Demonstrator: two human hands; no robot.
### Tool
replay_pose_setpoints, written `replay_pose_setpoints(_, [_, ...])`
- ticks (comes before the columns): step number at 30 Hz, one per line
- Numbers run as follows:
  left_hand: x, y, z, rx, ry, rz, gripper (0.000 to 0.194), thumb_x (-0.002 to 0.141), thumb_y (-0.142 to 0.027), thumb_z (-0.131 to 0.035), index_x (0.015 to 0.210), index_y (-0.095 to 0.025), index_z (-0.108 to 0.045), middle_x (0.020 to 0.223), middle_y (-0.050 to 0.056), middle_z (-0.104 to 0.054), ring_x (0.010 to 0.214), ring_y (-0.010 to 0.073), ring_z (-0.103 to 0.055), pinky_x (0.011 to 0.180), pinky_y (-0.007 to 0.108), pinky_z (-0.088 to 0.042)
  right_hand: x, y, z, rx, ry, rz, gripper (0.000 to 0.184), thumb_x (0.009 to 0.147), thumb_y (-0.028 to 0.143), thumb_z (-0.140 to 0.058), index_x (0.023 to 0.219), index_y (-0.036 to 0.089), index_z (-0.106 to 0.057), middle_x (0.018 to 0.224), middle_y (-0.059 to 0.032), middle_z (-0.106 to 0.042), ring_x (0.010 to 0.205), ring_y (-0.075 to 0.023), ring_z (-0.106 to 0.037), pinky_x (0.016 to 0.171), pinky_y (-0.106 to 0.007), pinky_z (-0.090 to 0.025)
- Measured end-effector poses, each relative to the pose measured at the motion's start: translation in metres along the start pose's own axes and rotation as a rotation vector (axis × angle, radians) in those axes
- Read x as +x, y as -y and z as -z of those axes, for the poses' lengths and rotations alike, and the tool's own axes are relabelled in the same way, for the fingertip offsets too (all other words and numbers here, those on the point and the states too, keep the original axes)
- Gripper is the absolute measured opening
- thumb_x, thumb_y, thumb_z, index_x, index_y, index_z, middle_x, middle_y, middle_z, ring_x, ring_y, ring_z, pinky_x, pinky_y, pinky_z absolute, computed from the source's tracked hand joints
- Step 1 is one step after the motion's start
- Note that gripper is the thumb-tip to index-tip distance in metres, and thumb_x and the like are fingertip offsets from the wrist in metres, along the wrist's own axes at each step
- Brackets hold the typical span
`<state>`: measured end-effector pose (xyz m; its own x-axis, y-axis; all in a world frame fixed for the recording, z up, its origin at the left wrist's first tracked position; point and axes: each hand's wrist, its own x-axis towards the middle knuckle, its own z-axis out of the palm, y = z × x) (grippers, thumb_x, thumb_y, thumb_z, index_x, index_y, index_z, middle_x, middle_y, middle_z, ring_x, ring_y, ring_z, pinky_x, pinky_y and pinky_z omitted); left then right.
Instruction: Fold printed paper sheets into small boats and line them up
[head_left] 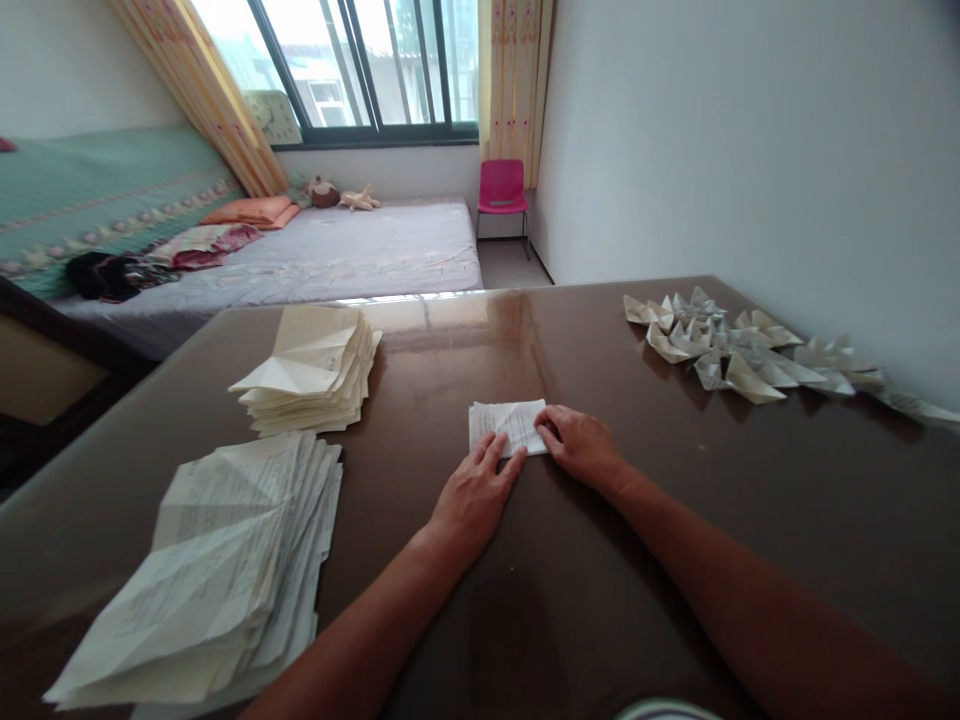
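Note:
A small folded sheet of printed paper (504, 418) lies flat on the glossy brown table, with creases across its face. My left hand (477, 490) rests on its near left part, fingers apart and pressing lightly down. At its right edge, my right hand (581, 442) has curled fingers and thumb closed on the paper. Part of the near edge is hidden beneath my fingers.
Two stacks of creased paper, a cream one (311, 375) and a larger white one (217, 550), stand on the left. Several folded paper boats (739, 345) sit at the right by the wall. Beyond the table (420, 370) are a bed (375, 250) and a pink chair (502, 187).

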<state>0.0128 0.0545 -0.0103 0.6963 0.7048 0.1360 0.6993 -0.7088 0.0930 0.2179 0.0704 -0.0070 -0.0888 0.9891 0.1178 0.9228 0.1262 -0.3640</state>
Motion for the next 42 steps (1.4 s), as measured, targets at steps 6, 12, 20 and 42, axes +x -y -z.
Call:
replay_pose_setpoints(6, [-0.001,-0.001,-0.001,0.040,0.000,-0.010,0.046,0.091,-0.015,-0.045,0.136,-0.022,-0.048,0.141,0.016,-0.047,0.134,0.0284,-0.041,0.105,0.042,-0.043,-0.009,0.009,0.011,-0.083,-0.161,0.260,0.020,0.092,0.026,-0.049,0.105,0.023,-0.064,0.105,-0.0073,-0.061,0.099,-0.0198,-0.054,0.081,-0.029,-0.041])
replay_pose_setpoints(12, [0.000,0.000,-0.002,0.074,-0.026,-0.028,0.043,0.091,-0.015,-0.046,0.134,-0.018,-0.050,0.140,0.016,-0.048,0.133,0.0280,-0.042,0.107,0.040,-0.042,-0.018,0.018,0.016,-0.186,0.050,0.469,0.022,0.094,0.025,-0.048,0.108,0.023,-0.065,0.096,-0.0060,-0.065,0.095,-0.0200,-0.054,0.081,-0.032,-0.040])
replay_pose_setpoints(20, [-0.005,0.000,0.003,0.120,0.020,0.016,0.042,0.093,-0.015,-0.042,0.134,-0.016,-0.051,0.141,0.016,-0.048,0.132,0.0304,-0.043,0.103,0.042,-0.045,-0.030,0.016,0.031,-0.367,0.149,0.518,0.032,0.092,0.022,-0.052,0.123,0.024,-0.056,0.119,-0.0083,-0.062,0.104,-0.0233,-0.053,0.078,-0.035,-0.037])
replay_pose_setpoints(42, [-0.008,0.024,0.010,0.188,-0.130,0.157,0.030,0.090,-0.033,-0.054,0.115,-0.019,-0.064,0.125,0.007,-0.063,0.115,0.0251,-0.056,0.095,0.041,-0.045,-0.019,0.005,0.026,-0.431,0.005,0.386,0.015,0.090,0.020,-0.054,0.100,0.023,-0.065,0.107,-0.0056,-0.069,0.099,-0.0225,-0.055,0.076,-0.035,-0.032])
